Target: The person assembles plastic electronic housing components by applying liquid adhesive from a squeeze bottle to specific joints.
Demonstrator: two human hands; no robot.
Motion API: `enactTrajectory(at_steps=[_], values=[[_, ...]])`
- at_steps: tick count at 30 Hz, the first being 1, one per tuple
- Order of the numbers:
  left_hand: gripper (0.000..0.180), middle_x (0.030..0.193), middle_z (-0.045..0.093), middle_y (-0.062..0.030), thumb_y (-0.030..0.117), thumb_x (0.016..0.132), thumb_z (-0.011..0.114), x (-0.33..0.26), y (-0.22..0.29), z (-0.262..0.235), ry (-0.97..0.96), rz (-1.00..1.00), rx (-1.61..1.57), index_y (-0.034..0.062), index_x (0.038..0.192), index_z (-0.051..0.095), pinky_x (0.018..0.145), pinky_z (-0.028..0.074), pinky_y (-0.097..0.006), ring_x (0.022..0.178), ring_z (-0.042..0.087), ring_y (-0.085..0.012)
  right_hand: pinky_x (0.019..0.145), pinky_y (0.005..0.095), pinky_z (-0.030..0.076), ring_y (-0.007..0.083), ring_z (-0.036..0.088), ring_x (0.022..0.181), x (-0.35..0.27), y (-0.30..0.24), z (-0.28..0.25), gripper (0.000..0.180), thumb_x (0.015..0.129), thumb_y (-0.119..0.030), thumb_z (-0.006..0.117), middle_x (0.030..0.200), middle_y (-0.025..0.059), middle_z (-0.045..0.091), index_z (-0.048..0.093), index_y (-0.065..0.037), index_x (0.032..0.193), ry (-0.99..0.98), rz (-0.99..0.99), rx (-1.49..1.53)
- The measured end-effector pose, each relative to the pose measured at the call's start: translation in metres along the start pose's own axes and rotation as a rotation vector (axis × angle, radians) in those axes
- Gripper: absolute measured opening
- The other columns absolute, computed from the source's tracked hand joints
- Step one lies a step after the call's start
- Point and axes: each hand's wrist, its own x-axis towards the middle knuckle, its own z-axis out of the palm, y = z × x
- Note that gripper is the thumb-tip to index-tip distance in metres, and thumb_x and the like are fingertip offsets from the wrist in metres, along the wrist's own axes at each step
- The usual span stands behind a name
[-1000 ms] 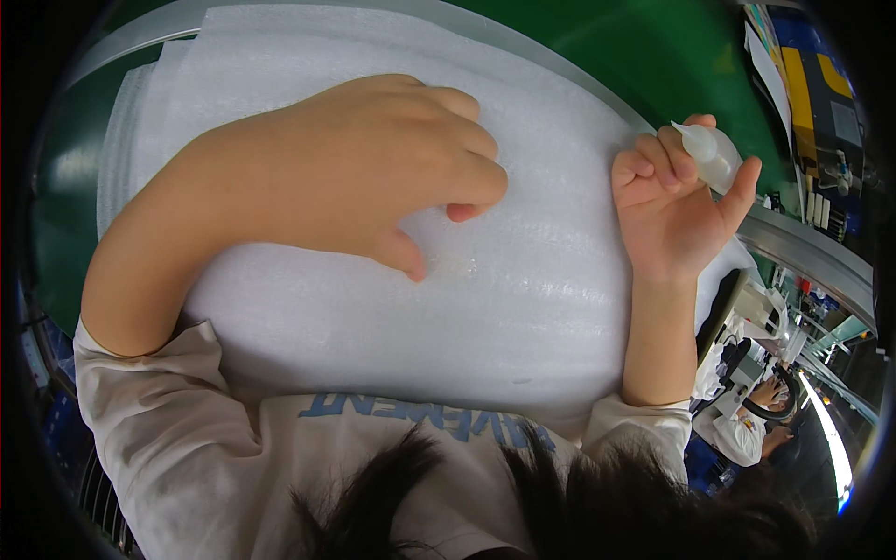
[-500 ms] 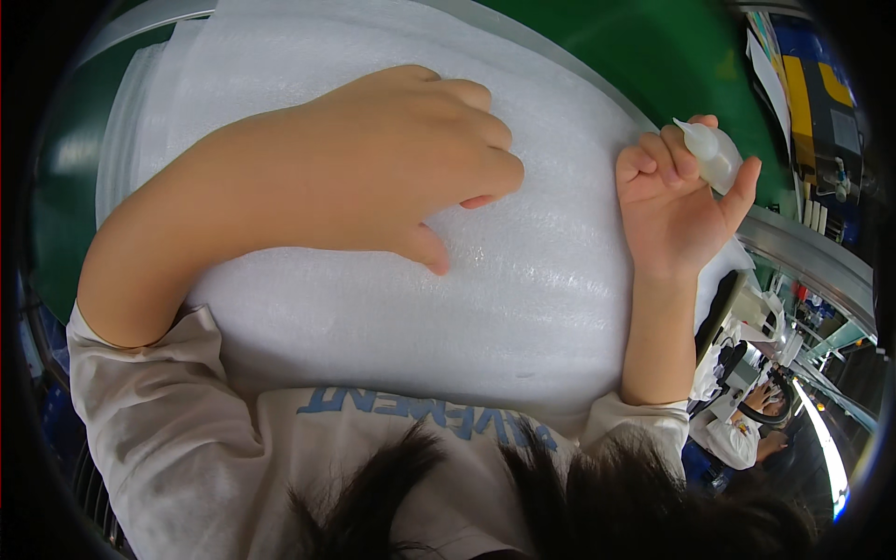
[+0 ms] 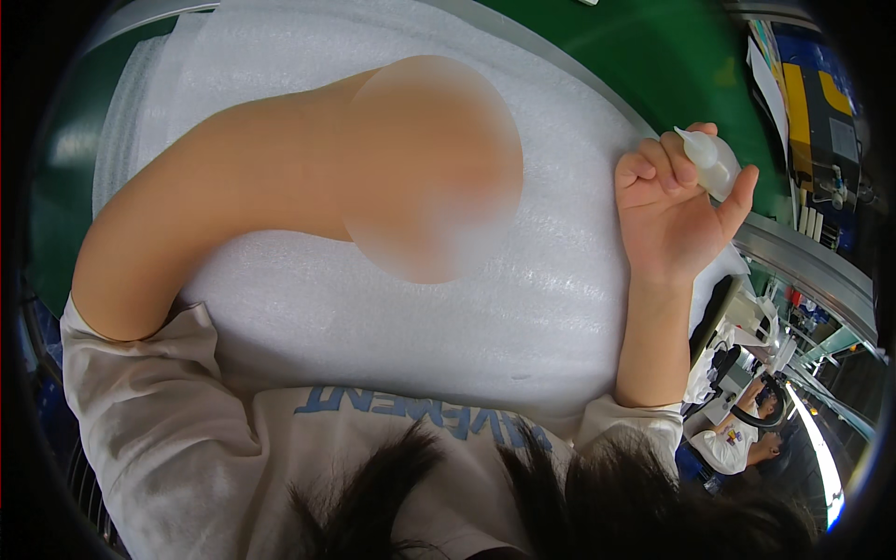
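Note:
My left hand (image 3: 434, 168) is over the middle of a stack of white foam sheets (image 3: 308, 308); its fingers are smeared out of sight, so whether it holds anything does not show. My right hand (image 3: 674, 210) is palm up at the right edge of the sheets, its fingers curled. A small translucent white squeeze bottle (image 3: 717, 171) with a pointed nozzle is held in it, between the forefinger and the thumb side, the nozzle pointing up and left.
A green work surface (image 3: 644, 56) lies beyond the sheets, with a metal rail along its edge. At the far right stands a yellow and dark blue device (image 3: 821, 121) beside papers. Lower right, another person (image 3: 728, 443) sits near a white machine with a dark ring.
My left forearm has shifted slightly up and to the left. My right hand has barely moved and still has the squeeze bottle. A small white edge now shows at the top.

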Motion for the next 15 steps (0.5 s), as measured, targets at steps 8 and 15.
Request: enactTrajectory(at_steps=[8, 15], values=[[0.037, 0.075, 0.047, 0.0016, 0.017, 0.048, 0.076, -0.002, 0.005, 0.005, 0.045, -0.012, 0.023, 0.0118, 0.071, 0.048, 0.078, 0.036, -0.032, 0.08, 0.045, -0.0175, 0.07, 0.0293, 0.035, 0.0131, 0.038, 0.065, -0.001, -0.001, -0.001, 0.045, 0.082, -0.052, 0.044, 0.068, 0.0021, 0.045, 0.052, -0.012, 0.103, -0.017, 0.003, 0.005], [0.035, 0.074, 0.047, 0.0011, 0.013, 0.048, 0.075, 0.001, 0.0, -0.008, -0.069, -0.014, -0.078, 0.0114, 0.07, 0.047, 0.077, 0.037, -0.032, 0.079, 0.045, -0.0184, 0.07, 0.0295, 0.034, 0.0131, 0.038, 0.065, -0.001, -0.002, -0.003, 0.045, 0.083, -0.052, 0.043, 0.068, 0.0023, 0.045, 0.051, -0.012, 0.103, -0.03, 0.005, 0.005]])
